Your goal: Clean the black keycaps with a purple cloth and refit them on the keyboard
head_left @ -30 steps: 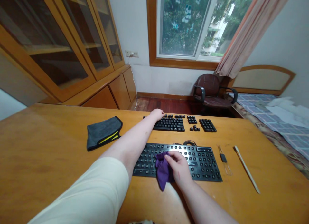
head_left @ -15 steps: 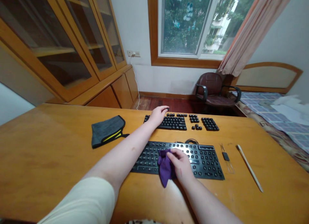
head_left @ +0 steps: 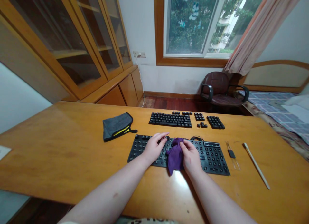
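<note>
My left hand (head_left: 154,148) is over the left-middle of a black keyboard base (head_left: 214,159), most of whose switches show without caps. Its thumb and fingers pinch a small black keycap (head_left: 167,138). My right hand (head_left: 191,154), just beside it, grips a purple cloth (head_left: 175,156) that hangs over the middle of the base. A few black caps (head_left: 145,137) sit on the base's upper left row. Behind the base, loose keycaps (head_left: 170,120) lie laid out in keyboard order, with a number block (head_left: 215,122) at the right.
A folded grey cloth with yellow lining (head_left: 117,125) lies left of the base. To the right are a wire keycap puller (head_left: 231,154) and a white stick-like brush (head_left: 256,166). A coiled cable (head_left: 197,138) sits behind the base. Beyond the desk stands a chair (head_left: 216,88).
My left hand has come back from the far row of keycaps to the keyboard base, near the purple cloth. My right hand still holds the cloth. The view has shifted slightly left.
</note>
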The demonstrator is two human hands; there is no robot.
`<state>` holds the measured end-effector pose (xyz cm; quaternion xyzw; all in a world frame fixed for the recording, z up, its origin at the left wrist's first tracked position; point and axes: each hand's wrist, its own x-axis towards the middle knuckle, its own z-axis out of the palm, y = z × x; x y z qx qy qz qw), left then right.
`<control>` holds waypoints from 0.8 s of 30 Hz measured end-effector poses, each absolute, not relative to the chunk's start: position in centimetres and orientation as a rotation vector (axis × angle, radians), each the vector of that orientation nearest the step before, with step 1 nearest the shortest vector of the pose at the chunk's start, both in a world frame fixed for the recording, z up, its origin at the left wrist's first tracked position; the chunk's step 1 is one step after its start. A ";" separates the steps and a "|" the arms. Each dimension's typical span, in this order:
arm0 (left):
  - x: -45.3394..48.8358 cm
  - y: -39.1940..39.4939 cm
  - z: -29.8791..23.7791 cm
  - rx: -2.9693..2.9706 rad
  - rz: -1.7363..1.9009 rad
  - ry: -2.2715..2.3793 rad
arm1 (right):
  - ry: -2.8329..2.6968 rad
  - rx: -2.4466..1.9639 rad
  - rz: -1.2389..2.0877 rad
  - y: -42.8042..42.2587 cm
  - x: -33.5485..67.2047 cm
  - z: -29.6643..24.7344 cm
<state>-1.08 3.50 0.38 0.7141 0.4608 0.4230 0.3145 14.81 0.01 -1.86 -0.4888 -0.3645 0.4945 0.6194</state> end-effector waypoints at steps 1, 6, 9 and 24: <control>-1.1 3.6 0.1 1.842 1.130 1.230 | -0.824 -1.114 1.138 0.0 14.8 -1.9; -1.2 4.2 -0.4 1.775 1.127 1.231 | -0.818 -1.133 1.069 -0.5 14.9 -1.3; -1.3 4.2 -0.4 1.839 1.097 1.212 | -0.789 -1.186 1.051 -0.6 15.6 0.5; -1.1 3.8 -0.1 1.939 1.056 1.186 | -1.247 -1.121 1.231 3.0 16.4 -0.8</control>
